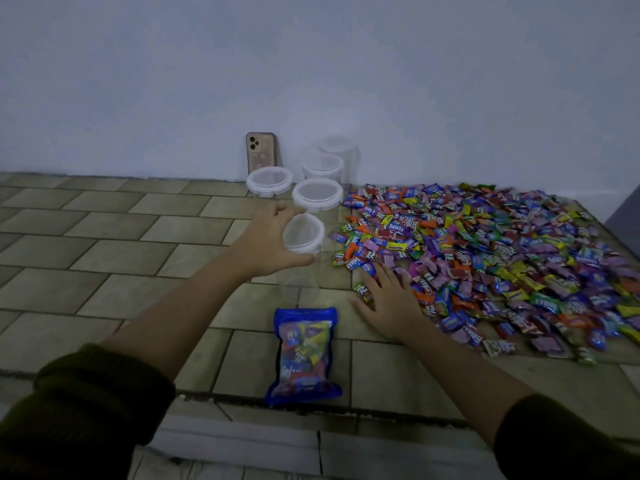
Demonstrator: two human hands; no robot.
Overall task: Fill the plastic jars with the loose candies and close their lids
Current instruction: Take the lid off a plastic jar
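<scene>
Standing nearest the person on the tiled floor (104, 237): one clear plastic jar (302, 268), white-rimmed lid (303, 233) on top, tilted slightly. Left hand (268, 240) wraps the jar's upper part just under the lid, fingers curled behind, thumb (298, 260) in front, clamped on it. Right hand (391, 299) lies flat with fingers spread, palm down on the near edge of the loose candies (485, 251), gripping nothing visible. Candies: large spread of coloured wrappers, immediately right of the jar. Three further lidded jars (317, 195) stand behind, a fourth faintly visible at the wall. Phone (261, 152) leans upright against the wall (311, 64). Blue candy bag (304, 356) lies between the forearms, sleeves dark.
</scene>
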